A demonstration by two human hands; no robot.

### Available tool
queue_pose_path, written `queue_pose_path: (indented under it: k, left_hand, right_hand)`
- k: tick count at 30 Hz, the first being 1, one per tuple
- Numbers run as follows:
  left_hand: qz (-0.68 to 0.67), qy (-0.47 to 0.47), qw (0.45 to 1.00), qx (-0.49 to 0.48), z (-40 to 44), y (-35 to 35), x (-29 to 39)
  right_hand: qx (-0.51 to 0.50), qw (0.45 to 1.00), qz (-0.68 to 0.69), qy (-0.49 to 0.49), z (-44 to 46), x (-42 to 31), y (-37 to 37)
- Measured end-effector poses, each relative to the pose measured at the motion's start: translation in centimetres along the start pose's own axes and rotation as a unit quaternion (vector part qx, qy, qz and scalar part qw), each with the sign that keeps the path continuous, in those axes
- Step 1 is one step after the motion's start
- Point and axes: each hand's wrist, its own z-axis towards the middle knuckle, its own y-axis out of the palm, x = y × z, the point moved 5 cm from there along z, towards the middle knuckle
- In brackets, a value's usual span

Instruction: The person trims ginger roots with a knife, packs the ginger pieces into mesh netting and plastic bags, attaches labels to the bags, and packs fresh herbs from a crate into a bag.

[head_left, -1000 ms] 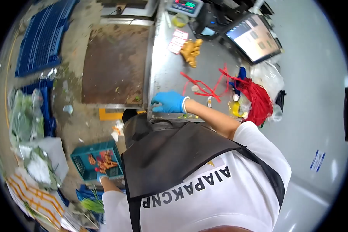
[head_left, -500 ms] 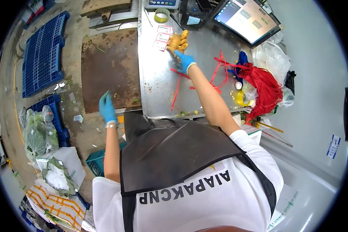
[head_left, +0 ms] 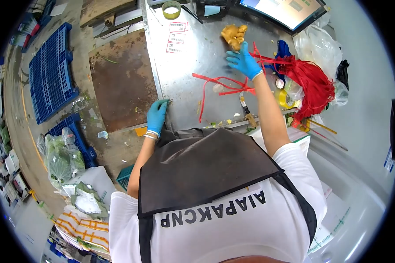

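Observation:
My right hand, in a blue glove, has its fingers spread just below a piece of ginger on the metal table. The hand does not grip the ginger. My left hand, also gloved in blue, is at the table's left edge; whether its fingers hold anything is hidden. Three printed labels lie left of the ginger. Red ties stretch across the table below my right hand. A small knife lies near the front edge.
A tape roll and a monitor are at the back. A red bundle of ties and yellow tape lie at the right. Left are a brown board, a blue pallet and bagged greens.
The ginger has shifted right, away from the labels, and my right hand has moved right with its fingers spread. My left hand came up from the green crate and moved right to the table edge.

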Motion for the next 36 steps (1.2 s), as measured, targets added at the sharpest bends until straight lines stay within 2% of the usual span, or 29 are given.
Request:
queue_pose_path:
  k: [2, 3, 5, 6, 8, 9, 10, 14, 15, 18, 19, 21, 23, 24, 28, 30, 32, 33, 34, 35, 36]
  left_hand:
    - [0.04, -0.073, 0.995, -0.06, -0.4, 0.5, -0.1]
    - [0.073, 0.0, 0.996, -0.057, -0.2, 0.7, -1.2]
    - [0.103, 0.004, 0.99, -0.096, -0.3, 0.8, -1.5]
    - [0.117, 0.005, 0.987, -0.114, -0.5, 1.0, -1.6]
    - [0.138, 0.079, 0.98, -0.124, -0.8, 1.0, -1.1]
    - [0.147, 0.117, 0.974, -0.129, -0.9, 1.1, -0.8]
    - [0.17, 0.13, 0.966, -0.142, -0.9, 1.3, -0.6]
    - [0.283, 0.207, 0.917, -0.188, -1.1, 2.2, 0.8]
    - [0.316, 0.231, 0.9, -0.195, -1.3, 2.5, 1.1]
    - [0.376, 0.243, 0.871, -0.203, -1.7, 3.1, 1.4]
    - [0.343, 0.248, 0.882, -0.205, -1.6, 3.3, 1.4]
    - [0.28, 0.262, 0.901, -0.201, -0.3, 3.3, 1.4]
    - [0.386, 0.379, 0.831, -0.126, 2.5, 3.1, 4.9]
    - [0.396, 0.429, 0.808, -0.08, 4.6, 2.9, 6.5]
    - [0.552, 0.493, 0.672, 0.021, 13.6, 4.2, 10.5]
    - [0.586, 0.482, 0.652, -0.02, 16.6, 5.2, 9.5]
    - [0.637, 0.376, 0.672, -0.045, 16.5, 6.7, 8.5]
    - [0.645, 0.403, 0.649, -0.03, 16.6, 7.7, 7.1]
    - [0.655, 0.375, 0.654, -0.056, 15.0, 8.7, 7.2]
    - [0.608, 0.376, 0.699, -0.027, 14.7, 9.8, 5.5]
    - [0.58, 0.331, 0.742, -0.063, 13.9, 11.0, 5.3]
  right_hand:
    - [0.013, 0.998, -0.065, -0.014, -2.2, 0.0, -0.9]
    - [0.055, 0.992, -0.113, 0.0, -3.5, 1.0, -1.5]
    - [0.053, 0.981, -0.186, -0.017, -5.7, 5.3, -3.6]
    - [0.033, 0.981, -0.191, 0.028, -7.2, 8.1, -3.8]
    - [-0.02, 0.966, -0.237, 0.103, -11.7, 12.6, -1.8]
    - [-0.036, 0.966, -0.215, 0.137, -13.9, 15.0, -1.3]
    - [-0.012, 0.955, -0.236, 0.177, -16.2, 16.6, -0.7]
    - [-0.011, 0.949, -0.277, 0.152, -19.9, 23.4, -3.2]
    - [0.01, 0.964, -0.193, 0.185, -20.4, 25.0, -4.3]
    - [0.116, 0.976, -0.097, 0.157, -22.4, 27.3, -6.2]
    - [0.131, 0.982, -0.092, 0.097, -22.3, 29.0, -7.8]
    - [0.19, 0.975, -0.064, 0.095, -23.3, 33.2, -11.2]
    - [0.233, 0.966, -0.027, 0.106, -25.4, 35.6, -10.9]
    - [0.247, 0.962, -0.004, 0.116, -27.1, 36.0, -9.9]
    - [0.255, 0.958, 0.023, 0.127, -30.6, 41.2, -7.2]
    - [0.271, 0.955, 0.016, 0.121, -32.2, 42.9, -5.9]
    - [0.272, 0.955, 0.027, 0.111, -33.3, 44.4, -5.4]
    - [0.265, 0.958, 0.043, 0.104, -33.7, 45.2, -5.4]
    - [0.258, 0.96, 0.058, 0.097, -33.7, 45.8, -5.5]
    - [0.265, 0.956, 0.06, 0.108, -33.6, 46.4, -5.8]
    - [0.263, 0.956, 0.058, 0.115, -33.5, 46.8, -6.1]
